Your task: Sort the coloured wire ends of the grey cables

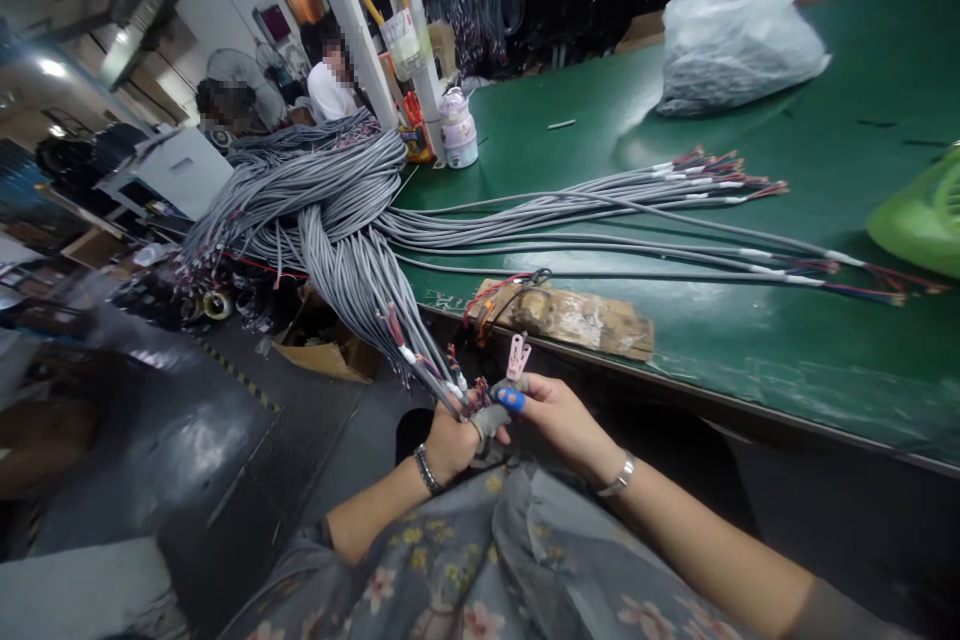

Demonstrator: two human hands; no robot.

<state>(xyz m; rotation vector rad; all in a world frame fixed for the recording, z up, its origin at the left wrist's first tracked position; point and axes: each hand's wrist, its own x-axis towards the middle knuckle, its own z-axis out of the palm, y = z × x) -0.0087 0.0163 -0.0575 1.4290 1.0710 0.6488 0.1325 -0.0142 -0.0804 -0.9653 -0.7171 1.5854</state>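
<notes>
My left hand point(454, 440) is closed around the ends of several grey cables point(375, 290) that hang down from a big bundle on the green table point(750, 340). The cable ends show red and coloured wire tips. My right hand point(559, 420) sits beside it, fingers pinched at the same cable ends, with a blue cover on one fingertip point(511, 399). A small pink tag point(517, 356) stands just above the fingers. Both hands are over my lap, below the table's front edge.
More grey cables point(675, 185) fan rightwards over the table. A worn wooden block point(577, 317) lies near the edge. A clear plastic bag point(739, 35), a green fan point(922, 215) and a white jar point(459, 130) stand on the table. Two people sit at the back left.
</notes>
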